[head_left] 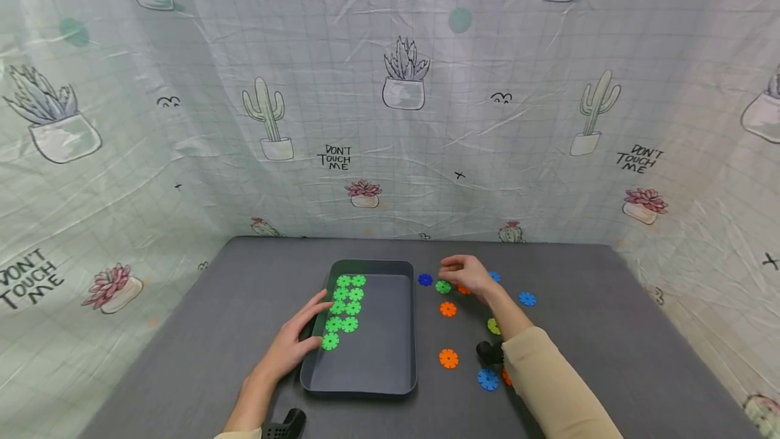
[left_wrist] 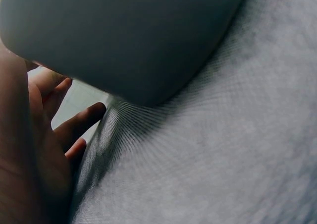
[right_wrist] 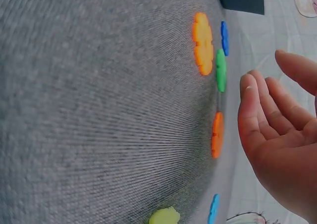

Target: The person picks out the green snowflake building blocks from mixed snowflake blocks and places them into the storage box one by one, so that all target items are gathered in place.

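Note:
My left hand [head_left: 291,343] rests at the left rim of a dark grey tray [head_left: 378,378], fingers spread, with the thumb tip beside the lowest of several green flower-shaped discs [head_left: 330,341]. Those discs lie in two columns along the tray's left side. In the left wrist view the fingers [left_wrist: 81,122] are apart, beside the tray's outer wall [left_wrist: 124,50]. My right hand [head_left: 469,275] hovers above the table, its thumb apart from the bent fingers and nothing visible between them. Nearest to it are a green disc [head_left: 443,286] and an orange disc [right_wrist: 217,135], partly covered in the head view.
Right of the tray lie a dark blue disc [head_left: 425,280], orange discs [head_left: 448,358], lighter blue discs [head_left: 488,379] and a yellow-green disc [head_left: 493,326], partly behind the right arm. A cactus-print cloth [head_left: 402,175] hangs behind the grey table [head_left: 609,358].

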The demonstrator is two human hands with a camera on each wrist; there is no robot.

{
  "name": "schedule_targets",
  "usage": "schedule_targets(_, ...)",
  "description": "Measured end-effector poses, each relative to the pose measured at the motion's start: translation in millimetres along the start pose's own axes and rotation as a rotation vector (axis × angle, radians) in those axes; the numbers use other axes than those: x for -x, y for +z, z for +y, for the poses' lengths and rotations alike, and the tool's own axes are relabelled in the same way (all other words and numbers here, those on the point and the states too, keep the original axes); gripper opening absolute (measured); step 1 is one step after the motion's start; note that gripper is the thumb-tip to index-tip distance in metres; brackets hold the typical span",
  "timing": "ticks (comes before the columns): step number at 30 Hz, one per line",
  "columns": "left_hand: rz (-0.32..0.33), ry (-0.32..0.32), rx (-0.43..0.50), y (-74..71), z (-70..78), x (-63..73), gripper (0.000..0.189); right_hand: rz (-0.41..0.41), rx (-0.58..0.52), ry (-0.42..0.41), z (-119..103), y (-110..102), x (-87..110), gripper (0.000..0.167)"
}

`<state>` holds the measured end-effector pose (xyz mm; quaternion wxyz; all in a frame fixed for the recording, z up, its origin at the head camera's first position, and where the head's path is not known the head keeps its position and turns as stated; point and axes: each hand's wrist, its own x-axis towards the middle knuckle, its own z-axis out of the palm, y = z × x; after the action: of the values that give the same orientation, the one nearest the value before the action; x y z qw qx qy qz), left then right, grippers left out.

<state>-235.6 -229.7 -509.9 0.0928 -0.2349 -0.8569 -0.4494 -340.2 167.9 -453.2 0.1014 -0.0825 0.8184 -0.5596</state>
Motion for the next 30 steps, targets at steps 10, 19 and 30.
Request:
schedule_targets(10, 0.003, 0.039, -0.004, -2.4, 0.3, -0.2, 0.063, 0.004, 0.103, 0.007, -1, 1, -5.9, 0.045)
schedule_targets(19, 0.004, 0.036, -0.006, -2.8, -1.4, 1.7, 0.063, -0.007, 0.225, 0.022, 4, 4, -12.7, 0.043)
schedule_targets(30, 0.001, 0.031, 0.004, -1.1, 0.1, 0.1, 0.063, 0.015, 0.322, -0.011, 6, 7, -14.1, 0.046)
